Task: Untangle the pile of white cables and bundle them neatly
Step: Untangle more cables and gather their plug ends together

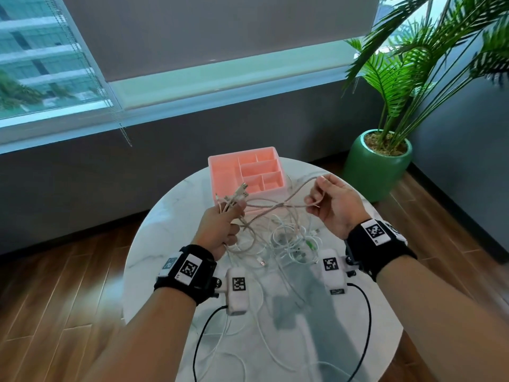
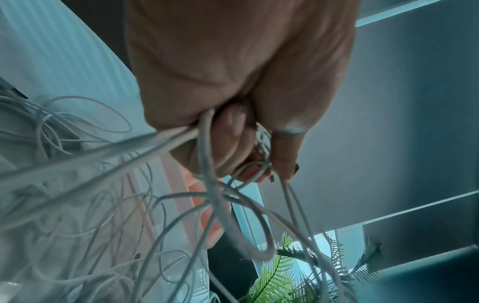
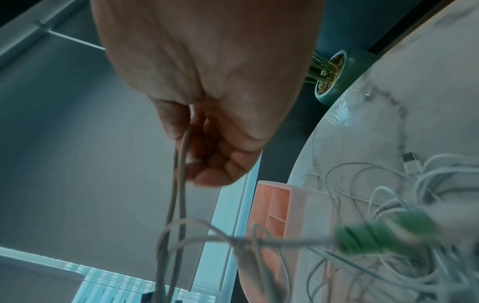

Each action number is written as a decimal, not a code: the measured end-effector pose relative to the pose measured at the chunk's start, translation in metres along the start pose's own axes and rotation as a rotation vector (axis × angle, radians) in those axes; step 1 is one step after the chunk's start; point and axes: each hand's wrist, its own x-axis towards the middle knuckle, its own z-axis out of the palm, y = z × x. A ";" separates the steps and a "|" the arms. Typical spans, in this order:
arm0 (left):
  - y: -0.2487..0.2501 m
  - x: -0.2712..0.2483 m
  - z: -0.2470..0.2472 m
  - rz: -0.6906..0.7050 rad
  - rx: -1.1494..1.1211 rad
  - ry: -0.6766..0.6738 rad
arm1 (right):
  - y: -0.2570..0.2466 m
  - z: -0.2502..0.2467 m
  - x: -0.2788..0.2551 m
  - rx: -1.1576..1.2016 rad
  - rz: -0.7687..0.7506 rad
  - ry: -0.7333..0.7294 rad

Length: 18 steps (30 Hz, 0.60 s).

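Observation:
A tangle of white cables (image 1: 289, 241) lies on the round marble table (image 1: 170, 244), with loops trailing toward the near edge. My left hand (image 1: 223, 219) is raised over the table and grips a bunch of cable ends (image 1: 234, 198), plugs sticking up past the fingers; the left wrist view shows the fingers (image 2: 233, 131) curled round several strands (image 2: 204, 143). My right hand (image 1: 327, 199) is lifted at the right and pinches a beige cable loop (image 1: 305, 186); in the right wrist view the loop (image 3: 178, 184) hangs from the fingertips. Strands stretch between both hands and knot in the middle (image 1: 278, 206).
A pink divided organiser box (image 1: 245, 172) stands at the table's far side, behind the hands. A green plug piece (image 3: 376, 233) sits among the cables. A potted palm in a green pot (image 1: 377, 164) stands on the wooden floor at the right. A window wall runs behind.

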 end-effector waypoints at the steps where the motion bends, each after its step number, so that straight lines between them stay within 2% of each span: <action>1: -0.001 0.001 -0.003 0.006 0.007 0.014 | -0.003 -0.003 0.002 -0.013 -0.015 0.035; 9: -0.014 0.016 -0.036 0.026 0.102 0.230 | -0.041 -0.044 0.011 -0.028 -0.077 0.154; 12: -0.015 0.019 -0.046 0.027 0.104 0.375 | -0.050 -0.053 0.009 -0.077 -0.010 0.090; 15: -0.013 0.022 -0.056 0.049 0.108 0.496 | -0.056 -0.062 0.003 -0.242 0.085 -0.003; 16: -0.012 0.023 -0.060 0.059 0.130 0.522 | -0.059 -0.066 0.004 -0.289 0.083 0.013; 18: -0.011 0.027 -0.068 0.085 0.183 0.559 | -0.063 -0.075 0.008 -0.300 0.022 0.136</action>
